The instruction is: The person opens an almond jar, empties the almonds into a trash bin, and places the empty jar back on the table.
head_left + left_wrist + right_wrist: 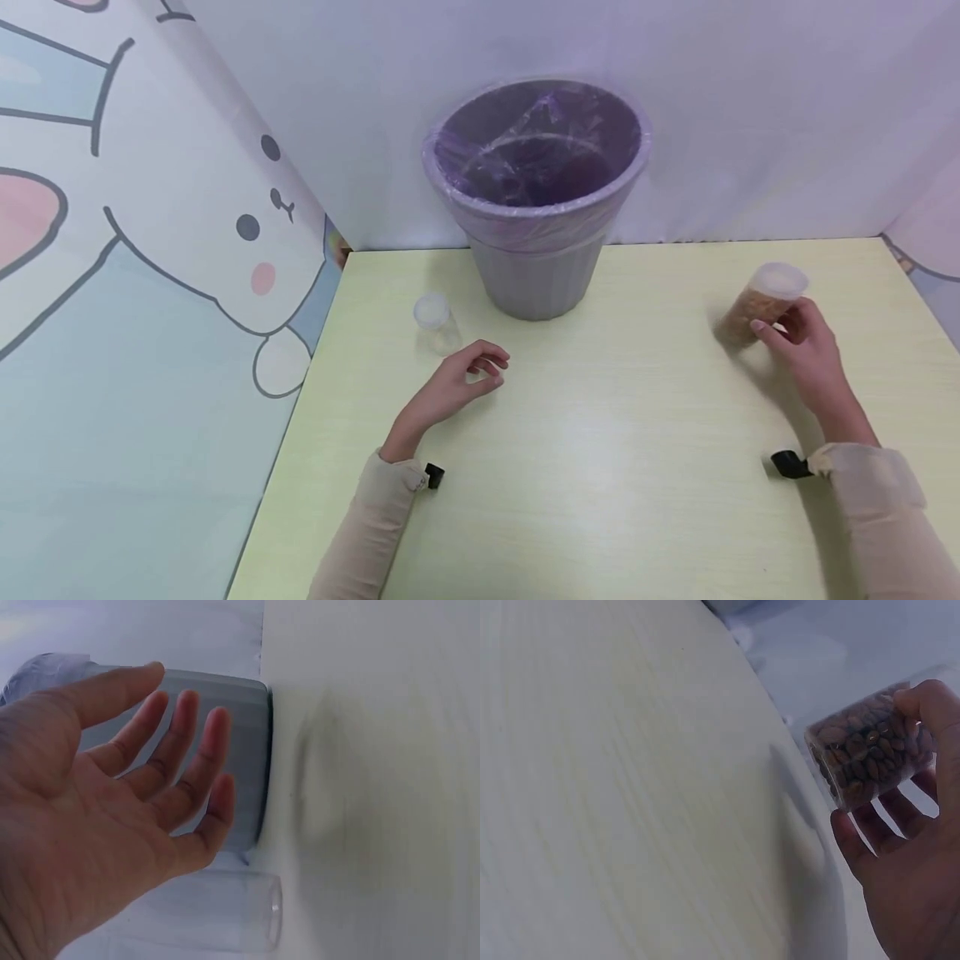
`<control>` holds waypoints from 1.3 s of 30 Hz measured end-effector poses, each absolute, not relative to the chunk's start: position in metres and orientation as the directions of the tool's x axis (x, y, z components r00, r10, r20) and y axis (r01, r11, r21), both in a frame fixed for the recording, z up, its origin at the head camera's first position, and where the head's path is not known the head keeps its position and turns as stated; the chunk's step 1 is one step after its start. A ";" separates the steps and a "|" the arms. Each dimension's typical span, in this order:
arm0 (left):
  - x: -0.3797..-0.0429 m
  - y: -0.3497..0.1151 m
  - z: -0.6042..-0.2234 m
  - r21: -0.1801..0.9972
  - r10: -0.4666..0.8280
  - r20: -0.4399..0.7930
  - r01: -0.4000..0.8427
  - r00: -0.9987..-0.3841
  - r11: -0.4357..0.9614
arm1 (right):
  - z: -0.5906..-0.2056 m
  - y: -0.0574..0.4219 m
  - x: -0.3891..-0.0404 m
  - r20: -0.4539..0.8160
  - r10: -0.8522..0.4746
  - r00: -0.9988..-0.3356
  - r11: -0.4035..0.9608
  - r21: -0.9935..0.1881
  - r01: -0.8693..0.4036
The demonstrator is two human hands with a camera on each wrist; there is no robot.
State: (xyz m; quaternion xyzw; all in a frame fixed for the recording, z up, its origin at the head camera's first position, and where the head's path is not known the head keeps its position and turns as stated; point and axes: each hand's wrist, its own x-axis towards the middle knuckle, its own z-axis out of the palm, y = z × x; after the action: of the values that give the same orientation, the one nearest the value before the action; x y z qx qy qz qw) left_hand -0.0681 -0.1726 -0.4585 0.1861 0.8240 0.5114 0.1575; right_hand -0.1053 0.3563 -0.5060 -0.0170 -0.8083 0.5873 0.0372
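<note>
My right hand (806, 354) grips a clear lidded jar of almonds (753, 312) at the right side of the table. In the right wrist view the almonds (874, 746) fill much of the jar, with thumb and fingers around it. My left hand (457, 383) holds nothing, its fingers loosely bent over the table. Just behind it stands a clear, empty-looking jar (438, 325) with a whitish lid. The left wrist view shows the relaxed fingers (206, 761) in front of the grey bin, and the clear jar (225, 911) below them.
A grey bin (536, 267) lined with a thin clear purplish bag stands at the table's back edge, between the two jars. Behind the pale yellow table (600, 450) is a white wall (757, 125). A cartoon-printed sheet (150, 292) borders the left side.
</note>
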 end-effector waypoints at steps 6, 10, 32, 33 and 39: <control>-0.074 -0.160 -0.455 0.910 0.524 -0.032 0.192 -0.851 0.368 | -0.508 0.345 -0.101 0.053 0.026 -0.998 0.320 -0.947 -0.042; -0.076 -0.153 -0.455 0.907 0.550 -0.024 0.213 -0.835 0.362 | -0.507 0.337 -0.096 0.033 0.016 -0.999 0.386 -0.922 -0.025; -0.085 -0.135 -0.445 0.892 0.572 0.016 0.270 -0.820 0.363 | -0.490 0.279 -0.086 0.211 -0.138 -0.968 0.275 -0.931 -0.242; -0.085 -0.134 -0.444 0.889 0.569 0.018 0.274 -0.822 0.368 | -0.490 0.276 -0.085 0.218 -0.144 -0.965 0.282 -0.926 -0.252; -0.085 -0.127 -0.442 0.842 0.536 0.095 0.355 -0.839 0.407 | -0.488 0.265 -0.081 0.242 -0.196 -0.950 0.305 -0.906 -0.294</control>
State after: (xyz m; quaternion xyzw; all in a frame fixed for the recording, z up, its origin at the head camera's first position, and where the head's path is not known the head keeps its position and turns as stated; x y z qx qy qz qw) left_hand -0.0850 -0.1267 -0.4423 0.2671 0.8332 0.4747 0.0954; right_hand -0.0811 0.2646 -0.4877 0.1517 -0.8067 0.5695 0.0429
